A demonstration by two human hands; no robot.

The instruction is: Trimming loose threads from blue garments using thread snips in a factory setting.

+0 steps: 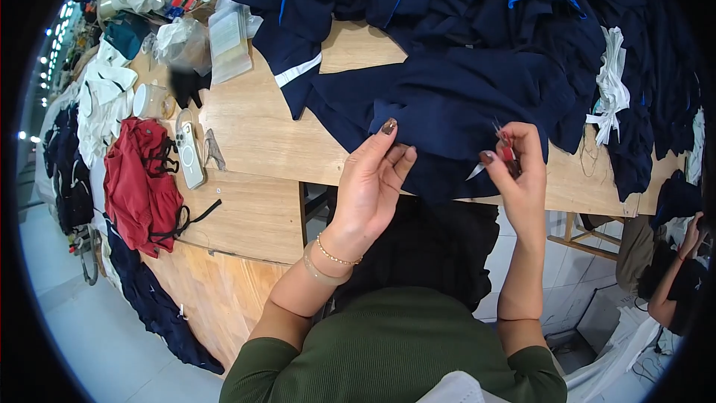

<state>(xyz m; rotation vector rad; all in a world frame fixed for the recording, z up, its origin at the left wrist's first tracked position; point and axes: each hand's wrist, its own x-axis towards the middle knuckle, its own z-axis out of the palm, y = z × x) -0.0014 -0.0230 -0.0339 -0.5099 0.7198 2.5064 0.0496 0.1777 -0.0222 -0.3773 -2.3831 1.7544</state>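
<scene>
A navy blue garment [462,97] lies bunched on the wooden table in front of me, its lower part hanging over the near edge. My left hand [375,183] is at its left side, palm turned up, thumb raised and fingers loosely bent apart; I see nothing held in it. In my right hand [520,168] are small red thread snips [509,151], their thin metal tips pointing up over the cloth. A small white pointed piece [475,172] shows beside the right thumb; whether the hand touches it I cannot tell.
More navy garments [514,7] heap along the far side. A bundle of white strips [611,86] lies at right. Left are a red garment [142,186], a phone [190,155], a white tape roll [151,101] and plastic bags [227,41]. Another person's arm [675,272] shows at far right.
</scene>
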